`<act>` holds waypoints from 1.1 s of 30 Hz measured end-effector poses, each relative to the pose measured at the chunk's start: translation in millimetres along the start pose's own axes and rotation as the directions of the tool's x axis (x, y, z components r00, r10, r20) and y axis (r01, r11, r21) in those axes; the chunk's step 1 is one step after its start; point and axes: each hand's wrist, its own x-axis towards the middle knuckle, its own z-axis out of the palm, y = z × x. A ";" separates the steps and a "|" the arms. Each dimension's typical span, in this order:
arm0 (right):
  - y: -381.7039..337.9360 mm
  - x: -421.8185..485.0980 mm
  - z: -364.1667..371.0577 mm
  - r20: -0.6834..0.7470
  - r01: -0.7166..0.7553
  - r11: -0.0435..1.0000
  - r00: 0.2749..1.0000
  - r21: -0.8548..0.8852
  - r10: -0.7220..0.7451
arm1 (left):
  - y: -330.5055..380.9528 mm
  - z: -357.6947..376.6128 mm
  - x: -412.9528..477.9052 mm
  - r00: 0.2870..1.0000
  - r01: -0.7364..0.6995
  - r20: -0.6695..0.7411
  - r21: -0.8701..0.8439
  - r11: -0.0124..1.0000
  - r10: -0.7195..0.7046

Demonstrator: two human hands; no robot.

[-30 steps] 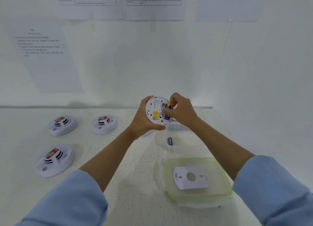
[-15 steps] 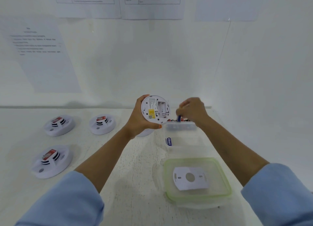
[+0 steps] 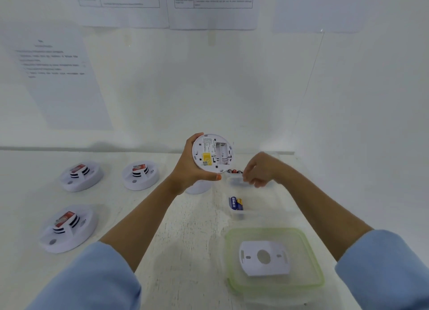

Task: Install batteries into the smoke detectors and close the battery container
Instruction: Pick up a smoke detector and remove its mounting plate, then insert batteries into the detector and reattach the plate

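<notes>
My left hand holds a white smoke detector up with its back towards me; its battery bay looks empty, beside a yellow label. My right hand reaches down into the far end of a clear battery container, fingers curled and pinched next to several battery ends. Whether it holds a battery is hidden. A blue and yellow battery lies at the container's near end.
The container's green-rimmed lid lies nearest me with a white mounting plate on it. Three more smoke detectors sit at the left. Another white round part lies under my left hand. Walls close in behind and on the right.
My right hand has left the detector's bay with a blue battery and dropped to the container's far end. The bay now shows empty. My left hand tilted the detector slightly.
</notes>
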 end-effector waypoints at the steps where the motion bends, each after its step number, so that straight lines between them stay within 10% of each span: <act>1: -1.2 5.0 -7.1 -0.064 0.038 0.999 0.997 -0.004 -0.038 | -0.8 -0.7 1.7 1.000 0.005 -0.002 -0.007 1.000 -0.005; 21: 10.7 105.9 17.6 0.193 0.316 0.870 0.946 -0.378 -0.260 | -23.5 0.4 38.5 1.000 0.029 0.007 -0.020 0.999 -0.029; 33: 10.6 42.6 -22.4 -0.257 0.454 0.851 0.884 0.263 -0.391 | -16.6 -4.8 20.4 0.998 0.054 0.031 -0.071 0.996 -0.052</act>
